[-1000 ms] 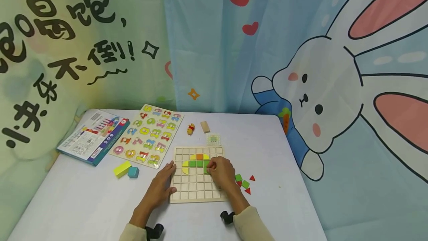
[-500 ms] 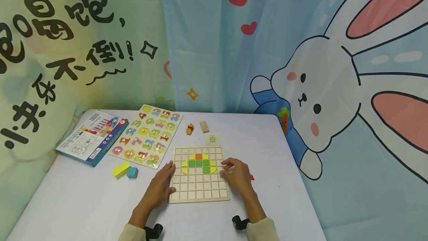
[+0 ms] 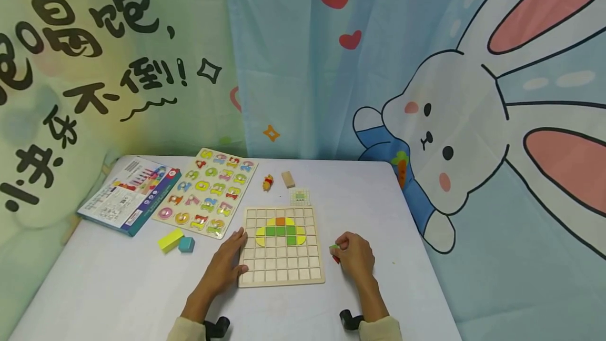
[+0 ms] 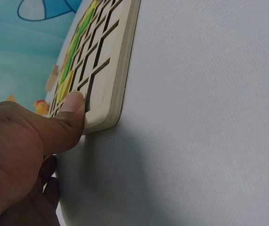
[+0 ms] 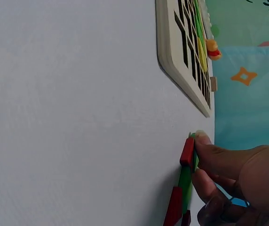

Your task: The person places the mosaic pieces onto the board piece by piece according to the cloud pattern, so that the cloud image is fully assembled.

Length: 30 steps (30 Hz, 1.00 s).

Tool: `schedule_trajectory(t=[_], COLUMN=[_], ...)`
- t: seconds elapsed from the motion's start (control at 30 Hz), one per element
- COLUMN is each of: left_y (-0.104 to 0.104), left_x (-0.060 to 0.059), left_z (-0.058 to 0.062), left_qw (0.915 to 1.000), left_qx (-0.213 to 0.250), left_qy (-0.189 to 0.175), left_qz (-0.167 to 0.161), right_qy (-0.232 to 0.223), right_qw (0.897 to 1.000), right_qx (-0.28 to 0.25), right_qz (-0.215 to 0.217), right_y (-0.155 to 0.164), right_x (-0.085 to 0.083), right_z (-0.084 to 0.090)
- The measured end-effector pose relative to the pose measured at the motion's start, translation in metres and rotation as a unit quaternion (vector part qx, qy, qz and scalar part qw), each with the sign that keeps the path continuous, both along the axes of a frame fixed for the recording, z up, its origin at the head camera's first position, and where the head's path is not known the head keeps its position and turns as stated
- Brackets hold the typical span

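Both my hands are bare: no gloves, rings or watch that the head view shows. My left hand (image 3: 226, 263) and right hand (image 3: 356, 254) come out of long sleeves in a pale cream, soft-looking fabric, with the left sleeve (image 3: 187, 330) and the right sleeve (image 3: 379, 329) ending at the wrist. A small black device is strapped at each wrist, the left wrist mount (image 3: 216, 326) and the right wrist mount (image 3: 350, 320), each rounded and dark. My thumbnail (image 4: 73, 100) is short and unpainted.
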<state>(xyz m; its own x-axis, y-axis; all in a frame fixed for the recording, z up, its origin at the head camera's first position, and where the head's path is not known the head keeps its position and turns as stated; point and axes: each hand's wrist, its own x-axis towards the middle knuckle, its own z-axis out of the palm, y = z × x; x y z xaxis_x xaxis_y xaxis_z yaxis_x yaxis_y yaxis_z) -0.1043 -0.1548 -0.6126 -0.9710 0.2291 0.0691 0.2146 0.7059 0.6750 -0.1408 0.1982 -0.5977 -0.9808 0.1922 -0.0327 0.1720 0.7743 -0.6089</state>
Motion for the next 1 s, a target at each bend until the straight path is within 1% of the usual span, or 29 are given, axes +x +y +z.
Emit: schedule_trajectory(t=[0.2, 0.3, 0.43, 0.5, 0.6, 0.8, 0.9, 1.0], left_y=[-0.001, -0.001, -0.001, -0.001, -0.001, -0.001, -0.001, -0.001], left_x=[0.000, -0.001, -0.002, -0.002, -0.001, 0.000, -0.001, -0.001], left_z=[0.000, -0.002, -0.005, -0.004, -0.003, -0.003, -0.004, -0.004], left_qw=[1.0000, 1.0000, 1.0000, 1.0000, 1.0000, 0.9999, 1.0000, 1.0000], left_qx=[0.001, 0.004, 0.004, 0.002, 0.002, 0.006, 0.005, 0.004], left_qy=[-0.001, -0.003, -0.003, -0.005, -0.006, -0.009, -0.006, 0.003], left_qz=[0.001, 0.000, -0.002, -0.002, -0.001, 0.002, 0.003, 0.004], right_qy=[-0.001, 0.012, 0.043, 0.048, 0.051, 0.055, 0.054, 0.047], right_qw=[1.000, 0.999, 0.997, 0.996, 0.995, 0.991, 0.990, 0.992], right_qx=[-0.010, -0.027, -0.055, -0.066, -0.076, -0.076, -0.066, -0.052], right_qz=[0.005, 0.014, 0.023, 0.028, 0.049, 0.100, 0.108, 0.102], right_y=[-0.008, -0.016, -0.034, -0.047, -0.066, -0.103, -0.116, -0.124], right_x=[-0.001, -0.001, -0.001, -0.002, -0.005, -0.016, -0.021, -0.024], right_z=[0.002, 0.006, 0.012, 0.015, 0.016, 0.010, 0.004, 0.000])
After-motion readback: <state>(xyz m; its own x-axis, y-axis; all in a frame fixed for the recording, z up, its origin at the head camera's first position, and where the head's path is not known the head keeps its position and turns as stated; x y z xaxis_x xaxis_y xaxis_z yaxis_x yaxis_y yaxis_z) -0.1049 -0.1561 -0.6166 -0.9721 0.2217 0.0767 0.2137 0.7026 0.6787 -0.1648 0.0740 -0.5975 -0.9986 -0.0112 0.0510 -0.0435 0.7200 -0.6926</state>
